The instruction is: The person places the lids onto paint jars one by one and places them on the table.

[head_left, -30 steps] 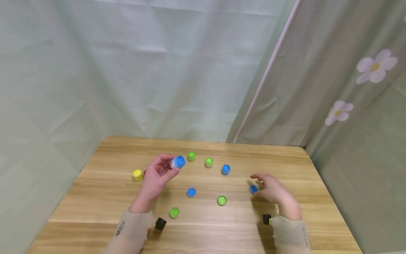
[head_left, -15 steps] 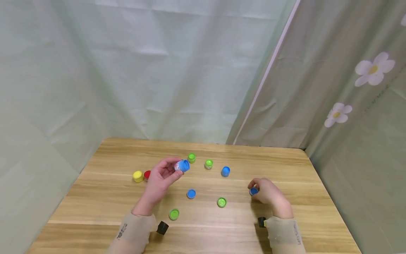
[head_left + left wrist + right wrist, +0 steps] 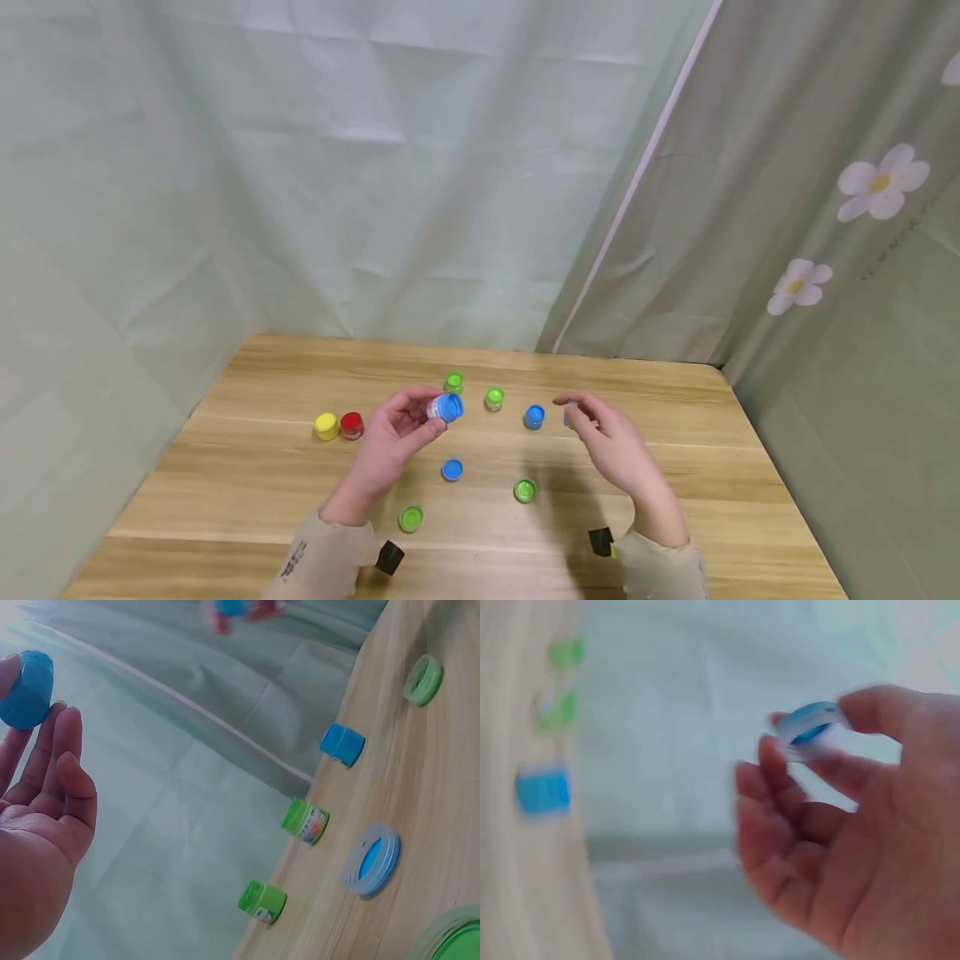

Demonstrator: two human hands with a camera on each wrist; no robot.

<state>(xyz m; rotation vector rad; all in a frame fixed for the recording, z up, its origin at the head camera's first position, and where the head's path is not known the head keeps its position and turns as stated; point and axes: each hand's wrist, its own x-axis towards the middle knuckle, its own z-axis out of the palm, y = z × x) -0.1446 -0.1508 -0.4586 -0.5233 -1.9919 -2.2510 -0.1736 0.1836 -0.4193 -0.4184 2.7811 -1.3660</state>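
My left hand [image 3: 393, 442] holds a small blue paint jar [image 3: 447, 407] with a printed label, tilted above the table. In the left wrist view that jar [image 3: 30, 690] sits between thumb and fingers, the other fingers loosely bent. My right hand [image 3: 615, 450] is raised off the table to the right of it. Between its thumb and fingers it pinches a round blue lid [image 3: 811, 729], clear at the rim; in the head view the fingers mostly hide it. The jar and the lid are apart.
Behind the hands stand two green jars [image 3: 494, 399] and another blue jar [image 3: 534, 417]. A blue lid [image 3: 452, 470] and two green lids [image 3: 525, 491] lie nearer. A yellow jar [image 3: 326, 427] and a red jar [image 3: 352, 425] stand left on the wooden table [image 3: 225, 500]. Curtains hang behind.
My right hand has taken hold of the blue lid on the table, lifted it and brought it leftward. My left hand has moved slightly right with the blue jar, uncovering the red one.
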